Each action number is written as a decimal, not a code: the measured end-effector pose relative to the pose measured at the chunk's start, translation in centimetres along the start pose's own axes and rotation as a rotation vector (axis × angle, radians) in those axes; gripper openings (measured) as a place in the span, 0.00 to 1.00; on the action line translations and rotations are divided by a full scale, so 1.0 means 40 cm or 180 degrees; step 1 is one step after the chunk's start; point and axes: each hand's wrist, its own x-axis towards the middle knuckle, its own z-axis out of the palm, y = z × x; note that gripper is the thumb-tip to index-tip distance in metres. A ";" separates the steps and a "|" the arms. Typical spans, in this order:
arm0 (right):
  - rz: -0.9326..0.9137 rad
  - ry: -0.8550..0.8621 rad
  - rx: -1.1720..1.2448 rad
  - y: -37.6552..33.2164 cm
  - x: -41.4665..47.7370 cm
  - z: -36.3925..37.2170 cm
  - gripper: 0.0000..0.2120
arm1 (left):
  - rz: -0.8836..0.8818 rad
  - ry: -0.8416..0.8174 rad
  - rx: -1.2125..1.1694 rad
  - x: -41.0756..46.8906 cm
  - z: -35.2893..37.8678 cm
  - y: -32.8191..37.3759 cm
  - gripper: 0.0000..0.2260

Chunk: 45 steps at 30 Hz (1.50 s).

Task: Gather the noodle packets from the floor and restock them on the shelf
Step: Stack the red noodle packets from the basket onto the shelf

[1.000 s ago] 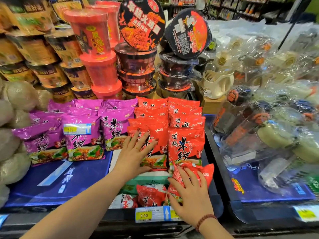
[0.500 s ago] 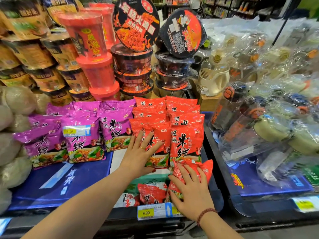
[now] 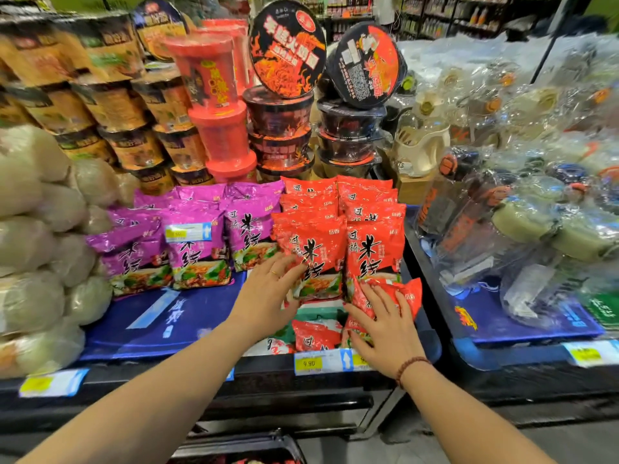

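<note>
Now: shelf [image 3: 150,316] lined in blue, with a black front rail carrying a yellow 9.90 tag [image 3: 311,363]. Red packets [image 3: 338,202] stand in two rows mid-shelf, and purple packets [image 3: 201,242] are just left of them. Left hand [image 3: 268,293]: fingers curve over the lower left edge of the front packet [image 3: 318,256]; I cannot tell whether it is pinched. Right hand [image 3: 385,329]: fingers spread flat, pressing a loose packet [image 3: 407,293] that lies tilted against the right row. Behind them are stacked red cups [image 3: 217,105] and black bowls [image 3: 281,128]. Pale bags [image 3: 33,229] are piled at left, wrapped bottles [image 3: 502,212] on the neighbouring shelf at right. Far aisles [image 3: 435,15] are dim. Grey floor [image 3: 569,443] below.
</note>
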 end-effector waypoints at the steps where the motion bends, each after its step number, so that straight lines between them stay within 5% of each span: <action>1: -0.0060 0.0057 -0.0068 -0.007 0.000 -0.007 0.22 | -0.0042 -0.0022 -0.0086 -0.033 -0.006 0.001 0.26; 9: -0.0286 0.0677 0.0316 -0.239 -0.081 -0.034 0.21 | -0.0364 0.0003 -0.0263 -0.334 -0.065 -0.032 0.22; 16: -0.0378 -0.0192 0.0606 -0.509 -0.232 0.055 0.25 | -0.0566 -0.0215 -0.0241 -0.648 -0.069 -0.096 0.21; 25: -0.0009 -0.1312 0.0691 -0.664 -0.383 0.251 0.29 | -0.1559 -0.0708 -0.0453 -1.022 0.069 -0.128 0.21; 36: 0.0580 -0.2055 0.0992 -0.706 -0.406 0.610 0.32 | -0.2973 -0.0964 -0.0823 -1.306 0.360 -0.144 0.28; 45: 0.0768 -0.2518 0.0833 -0.586 -0.413 0.881 0.48 | -0.3176 -0.1248 -0.1198 -1.418 0.622 -0.089 0.31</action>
